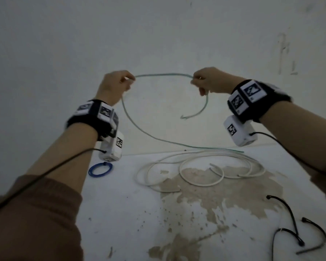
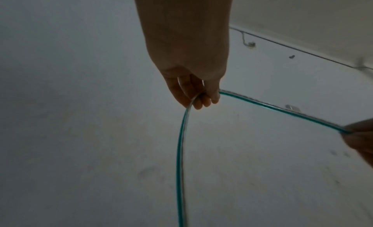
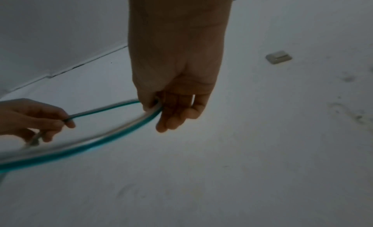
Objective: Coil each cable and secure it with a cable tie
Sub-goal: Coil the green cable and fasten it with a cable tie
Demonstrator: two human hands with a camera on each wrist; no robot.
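Observation:
A thin teal cable (image 1: 164, 74) arches in the air between my two raised hands. My left hand (image 1: 119, 82) pinches it at the left; from there it drops in a long curve to the table. My right hand (image 1: 205, 81) grips it at the right, and its short free end (image 1: 196, 113) hangs below. The left wrist view shows my left fingers (image 2: 198, 98) curled round the cable (image 2: 179, 150). In the right wrist view my right fingers (image 3: 175, 117) hold the cable (image 3: 105, 144). A loose white cable (image 1: 201, 168) lies in loops on the table. Several black cable ties (image 1: 294, 223) lie at the front right.
A small blue coil (image 1: 100, 169) lies on the table under my left wrist. The white table (image 1: 120, 213) has a large patch of worn paint in the middle. A pale wall (image 1: 158, 34) rises right behind the table.

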